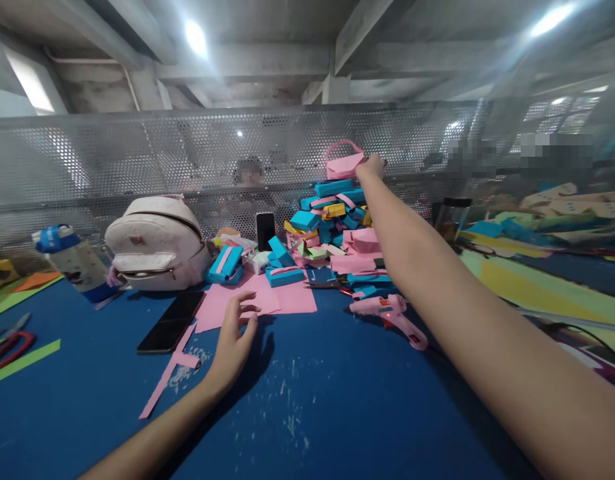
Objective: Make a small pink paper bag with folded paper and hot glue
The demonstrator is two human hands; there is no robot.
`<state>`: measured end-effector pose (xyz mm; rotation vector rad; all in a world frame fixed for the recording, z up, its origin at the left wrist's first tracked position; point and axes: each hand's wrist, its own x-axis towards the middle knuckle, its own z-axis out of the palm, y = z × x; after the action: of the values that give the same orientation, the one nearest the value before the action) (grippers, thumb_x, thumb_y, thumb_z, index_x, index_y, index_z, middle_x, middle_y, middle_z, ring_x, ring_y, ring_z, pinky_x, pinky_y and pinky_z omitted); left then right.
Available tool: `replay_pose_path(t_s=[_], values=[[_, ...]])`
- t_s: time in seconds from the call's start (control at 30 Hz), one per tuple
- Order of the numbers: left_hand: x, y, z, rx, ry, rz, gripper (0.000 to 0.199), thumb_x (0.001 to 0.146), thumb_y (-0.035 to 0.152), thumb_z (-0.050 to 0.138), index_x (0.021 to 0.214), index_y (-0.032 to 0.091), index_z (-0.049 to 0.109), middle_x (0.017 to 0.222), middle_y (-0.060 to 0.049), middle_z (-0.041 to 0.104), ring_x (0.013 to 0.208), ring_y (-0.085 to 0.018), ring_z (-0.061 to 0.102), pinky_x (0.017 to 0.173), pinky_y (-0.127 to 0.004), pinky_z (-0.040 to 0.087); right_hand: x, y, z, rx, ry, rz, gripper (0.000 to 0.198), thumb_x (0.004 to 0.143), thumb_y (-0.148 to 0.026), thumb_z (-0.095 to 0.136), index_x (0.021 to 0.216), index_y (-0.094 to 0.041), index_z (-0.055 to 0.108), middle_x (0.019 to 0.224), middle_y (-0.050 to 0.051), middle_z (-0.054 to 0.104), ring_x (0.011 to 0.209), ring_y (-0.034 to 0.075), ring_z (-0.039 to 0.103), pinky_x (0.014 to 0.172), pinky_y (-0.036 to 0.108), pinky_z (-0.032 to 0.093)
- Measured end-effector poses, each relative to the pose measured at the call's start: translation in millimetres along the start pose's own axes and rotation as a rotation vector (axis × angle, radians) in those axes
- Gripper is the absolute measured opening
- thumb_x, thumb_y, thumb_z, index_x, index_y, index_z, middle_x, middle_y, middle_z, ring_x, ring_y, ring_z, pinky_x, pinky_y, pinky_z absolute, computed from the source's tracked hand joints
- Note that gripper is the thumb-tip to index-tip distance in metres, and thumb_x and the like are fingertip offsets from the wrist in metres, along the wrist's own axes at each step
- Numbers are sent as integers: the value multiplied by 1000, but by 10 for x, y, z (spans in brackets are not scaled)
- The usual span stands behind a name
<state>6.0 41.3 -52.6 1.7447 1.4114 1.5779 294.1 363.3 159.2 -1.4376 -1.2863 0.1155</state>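
Observation:
My right hand (371, 167) is stretched far forward, closed on the edge of a small pink paper handbag (345, 167) with a strip handle, at the top of a pile of folded paper pieces. Below it lie blue paper boxes (333, 188) mixed with yellow and pink ones. My left hand (240, 327) hovers over the blue table (307, 400), its fingers curved and apart with nothing in them. Just beyond it are pink paper sheets (292, 301). A pink glue gun (390, 312) with a small red light lies under my right forearm's inner side.
Black scissors (327, 285) lie before the pile. To the left are a dark phone (172, 323), pink strips (162, 383), a white backpack (155, 243), a bottle (80, 263) and red-handled scissors (12, 350). A perforated metal screen (137, 160) stands behind; green and yellow sheets (517, 277) lie right.

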Motion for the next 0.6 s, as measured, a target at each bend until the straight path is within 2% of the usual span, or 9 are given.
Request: replay_pose_path(t_s=[0.07,0.17,0.23,0.27,0.33,0.4,0.5,0.6], values=[[-3,-2,2,2,-2,11,31,91,32,49,121,26,48,127,-9,51,102,-20,59,80,-33,50,-14,-21,8,-71,91,33,50,105,-17,9,125,0,52,132,16,47,108,15,57,91,39,43],[-8,0,-1,9,-8,28,30,92,31,47,121,26,47,126,-8,50,102,-19,58,80,-34,49,-49,-87,8,-159,234,28,32,102,-29,43,127,-12,53,132,12,51,111,22,57,91,44,48],[-12,2,-4,17,-15,42,29,93,30,47,121,26,49,124,-8,50,101,-19,58,80,-34,49,-86,-152,6,-206,302,-21,37,94,-28,59,128,-18,52,132,10,52,114,26,55,92,48,49],[-13,2,-6,22,-20,50,28,93,30,46,120,25,50,123,-8,51,101,-19,59,80,-34,49,-108,-186,8,-229,322,-58,38,93,-24,59,130,-18,51,133,11,51,118,27,53,94,47,48],[-14,1,-8,33,-30,65,25,93,30,46,117,25,52,120,-7,51,100,-19,59,80,-34,49,-157,-246,22,-276,325,-147,34,97,-12,46,131,-14,49,136,16,47,123,24,48,96,42,44],[-14,0,-10,44,-38,80,23,94,30,46,114,24,54,117,-6,51,99,-18,59,81,-34,49,-207,-279,48,-324,299,-220,33,97,-8,44,129,-12,51,134,18,49,123,23,47,96,40,43],[-12,-1,-13,53,-42,100,22,95,31,47,112,21,56,115,-6,52,99,-19,59,81,-35,49,-263,-268,89,-395,256,-232,28,95,-21,57,122,-14,56,127,12,55,116,24,53,94,44,46],[-13,1,-19,58,-42,122,25,95,34,50,112,17,56,114,-7,54,98,-20,58,81,-38,50,-280,-233,86,-452,220,-194,30,94,-30,59,120,-15,58,123,10,58,108,23,59,90,46,50]])
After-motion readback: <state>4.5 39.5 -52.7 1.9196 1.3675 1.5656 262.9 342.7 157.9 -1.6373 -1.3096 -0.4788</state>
